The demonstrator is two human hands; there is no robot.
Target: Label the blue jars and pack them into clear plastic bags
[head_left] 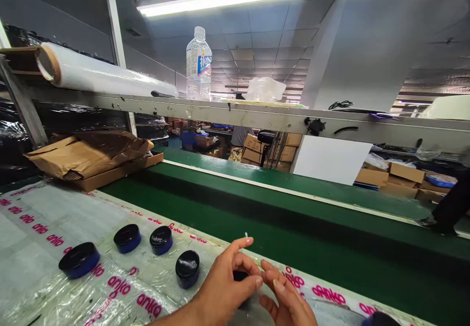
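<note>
Dark round jar [240, 276] — mostly hidden, held between the curled fingers and thumb of the left hand [223, 291], just short of the green conveyor belt [235, 223]. Right hand [288, 299] half open, fingers spread, right beside the jar; any contact with it hidden from view. Four black-capped blue jars [160, 240] upright on pink-printed plastic sheeting [33, 228], along the belt's near side and left of the hands. Above the belt, a roll of stretch film [103, 71] and a water bottle [199, 66] on a metal rail. Beyond it, flattened cardboard [88, 152], stacked cartons [370, 176] and a person's dark-trousered leg [446, 203].
</note>
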